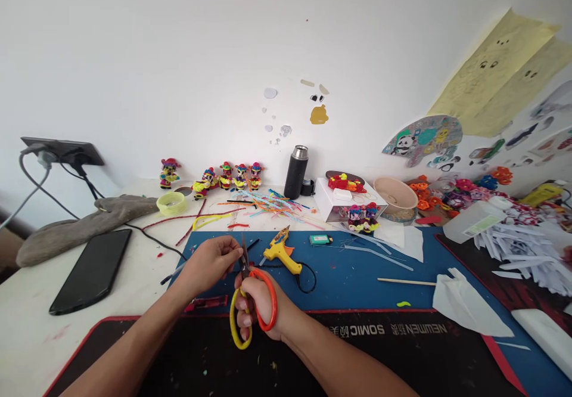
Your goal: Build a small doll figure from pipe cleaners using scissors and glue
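Over the flat blue mat, the right hand is wrapped around metal scissors with orange and yellow loop handles; the left hand pinches close at the blades, contents unclear. Angle the cutting edges away from skin.

Whether the left hand pinches anything beside the blades of the scissors is too small to tell. The right hand hides parts of the handles. Both forearms run off the bottom edge — so does the black mat, its lettering partly covered. The right edge cuts the yellow sheets — their faint drawings illegible — and a white block.
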A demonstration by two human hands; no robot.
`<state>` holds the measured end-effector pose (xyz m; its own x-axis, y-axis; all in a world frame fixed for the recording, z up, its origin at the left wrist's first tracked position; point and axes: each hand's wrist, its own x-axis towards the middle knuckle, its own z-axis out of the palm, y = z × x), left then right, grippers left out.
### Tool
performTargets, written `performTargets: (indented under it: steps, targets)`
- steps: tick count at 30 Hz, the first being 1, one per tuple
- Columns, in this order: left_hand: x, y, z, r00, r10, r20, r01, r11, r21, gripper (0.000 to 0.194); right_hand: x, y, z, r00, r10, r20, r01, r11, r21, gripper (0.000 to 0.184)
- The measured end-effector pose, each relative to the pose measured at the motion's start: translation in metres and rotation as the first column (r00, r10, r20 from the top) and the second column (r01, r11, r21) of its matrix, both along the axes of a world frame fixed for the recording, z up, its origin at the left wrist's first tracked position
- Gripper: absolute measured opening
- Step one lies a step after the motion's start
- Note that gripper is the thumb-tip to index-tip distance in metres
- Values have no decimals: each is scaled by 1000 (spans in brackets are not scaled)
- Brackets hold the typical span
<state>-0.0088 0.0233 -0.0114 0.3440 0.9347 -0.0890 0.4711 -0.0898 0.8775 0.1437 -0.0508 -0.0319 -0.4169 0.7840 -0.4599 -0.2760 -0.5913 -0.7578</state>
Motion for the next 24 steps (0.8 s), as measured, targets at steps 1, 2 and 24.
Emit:
performTargets:
  steps: [1,2,24]
  targets:
    - [1,0,0,1000,2,-7,-2,1000,6,32,0,1,0,1000,0,0,0,1000,-7,19]
    - [2,1,0,1000,6,-16,-6,1000,13,32,-1,1,-1,1000,-2,0,2,1000,-12,18]
    - [8,3,-4,999,4,-49,-6,999,-32,32,-4,2,-3,999,-31,9,31,999,-39,23]
